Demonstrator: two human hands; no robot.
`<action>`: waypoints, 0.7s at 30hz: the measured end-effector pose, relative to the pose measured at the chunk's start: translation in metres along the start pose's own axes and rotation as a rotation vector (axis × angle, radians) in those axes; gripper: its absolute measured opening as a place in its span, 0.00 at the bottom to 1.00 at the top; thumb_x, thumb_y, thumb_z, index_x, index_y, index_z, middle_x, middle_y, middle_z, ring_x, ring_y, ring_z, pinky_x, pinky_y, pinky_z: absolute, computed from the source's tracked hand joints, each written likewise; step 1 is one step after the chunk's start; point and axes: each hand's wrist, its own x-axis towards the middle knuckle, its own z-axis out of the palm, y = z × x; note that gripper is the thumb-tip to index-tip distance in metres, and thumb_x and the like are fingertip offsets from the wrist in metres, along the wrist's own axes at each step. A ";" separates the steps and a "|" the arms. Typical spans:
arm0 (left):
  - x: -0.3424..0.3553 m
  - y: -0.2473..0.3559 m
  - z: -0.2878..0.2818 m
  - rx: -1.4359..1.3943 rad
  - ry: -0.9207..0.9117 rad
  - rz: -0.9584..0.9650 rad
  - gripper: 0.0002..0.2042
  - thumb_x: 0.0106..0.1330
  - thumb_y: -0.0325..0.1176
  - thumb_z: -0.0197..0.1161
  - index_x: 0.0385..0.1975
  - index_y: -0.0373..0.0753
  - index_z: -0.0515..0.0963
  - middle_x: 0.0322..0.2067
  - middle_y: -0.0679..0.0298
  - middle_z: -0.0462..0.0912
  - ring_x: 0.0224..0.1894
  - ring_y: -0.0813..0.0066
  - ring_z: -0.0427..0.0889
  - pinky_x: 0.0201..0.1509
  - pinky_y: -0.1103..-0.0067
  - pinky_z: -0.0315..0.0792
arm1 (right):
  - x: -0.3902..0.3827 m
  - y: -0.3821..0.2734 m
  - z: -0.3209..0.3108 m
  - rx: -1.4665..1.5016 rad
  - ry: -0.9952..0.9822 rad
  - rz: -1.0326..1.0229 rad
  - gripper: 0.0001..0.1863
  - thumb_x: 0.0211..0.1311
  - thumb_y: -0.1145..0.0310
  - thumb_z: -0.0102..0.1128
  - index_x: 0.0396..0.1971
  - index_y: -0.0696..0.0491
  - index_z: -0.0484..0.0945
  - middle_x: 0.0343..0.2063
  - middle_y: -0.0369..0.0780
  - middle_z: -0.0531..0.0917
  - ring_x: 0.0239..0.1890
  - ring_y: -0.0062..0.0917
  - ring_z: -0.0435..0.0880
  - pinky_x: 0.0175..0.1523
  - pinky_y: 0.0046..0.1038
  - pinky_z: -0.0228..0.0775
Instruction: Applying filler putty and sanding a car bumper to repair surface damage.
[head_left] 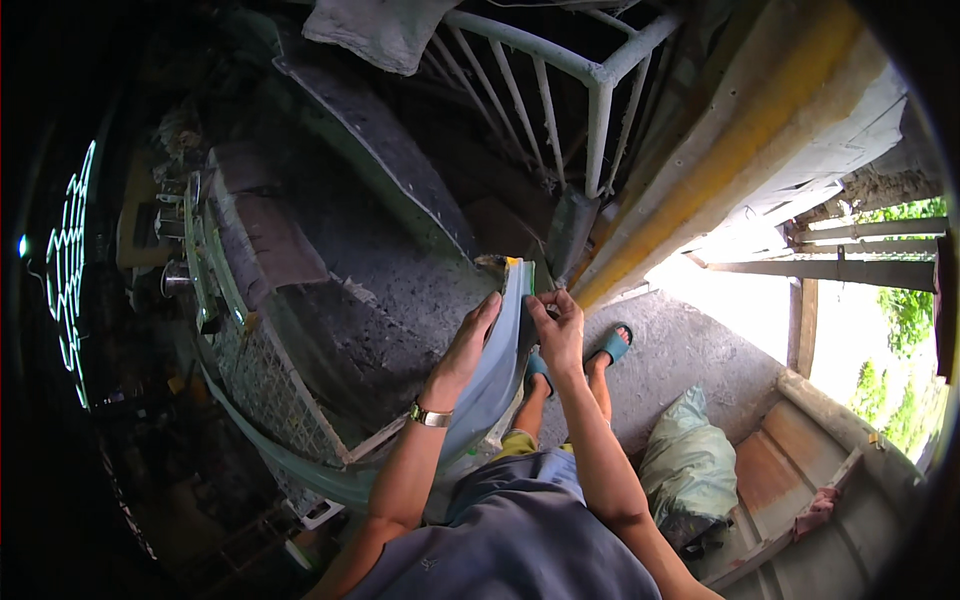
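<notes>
Dim workshop interior, with a bare concrete floor (665, 335) and a bright opening at the far right. A long, curved pale-blue panel (508, 335) lies between the person's two hands, its far end upright before them. From this end, its long axis runs toward the near side and bends away to the left, beneath the left forearm. Left hand (466, 350): flat along the panel's left side, fingers extended and the grip unclosed. Right hand (562, 330): at the right edge, near the far end, fingers bent and tips drawn close together; whether they are clamped on the edge cannot be told. Both hands are about equally near the far end; the left forearm is the nearer to the bend.

Surroundings: left of the panel, a wire mesh (268, 375) and a large dark sheet (380, 150) crowd the panel's outer side. Beyond the far end, a white metal railing (597, 130) and a yellow-striped beam (735, 130) limit the space. At the near right, a pale-green sack (690, 455) rests well apart from the hands. Sandals (617, 345) stand just right of the panel.
</notes>
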 end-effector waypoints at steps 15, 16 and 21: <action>0.014 0.004 0.008 0.242 0.049 0.072 0.12 0.66 0.35 0.60 0.43 0.35 0.74 0.34 0.69 0.78 0.35 0.83 0.73 0.40 0.83 0.69 | -0.011 0.004 -0.013 0.107 -0.072 -0.114 0.15 0.63 0.66 0.59 0.44 0.60 0.78 0.38 0.39 0.83 0.34 0.16 0.78 0.41 0.21 0.70; 0.019 0.003 0.010 0.404 0.113 0.123 0.12 0.63 0.35 0.62 0.41 0.34 0.74 0.32 0.66 0.79 0.33 0.80 0.76 0.38 0.80 0.70 | -0.003 0.007 -0.016 0.386 -0.162 0.101 0.15 0.63 0.65 0.60 0.44 0.59 0.78 0.37 0.37 0.83 0.34 0.15 0.78 0.41 0.20 0.70; 0.032 0.004 0.031 0.771 0.391 0.247 0.17 0.54 0.36 0.68 0.37 0.31 0.74 0.32 0.49 0.82 0.36 0.52 0.83 0.38 0.68 0.74 | 0.029 0.035 -0.032 0.717 -0.463 0.453 0.13 0.63 0.63 0.60 0.42 0.56 0.80 0.33 0.32 0.82 0.34 0.14 0.79 0.42 0.17 0.71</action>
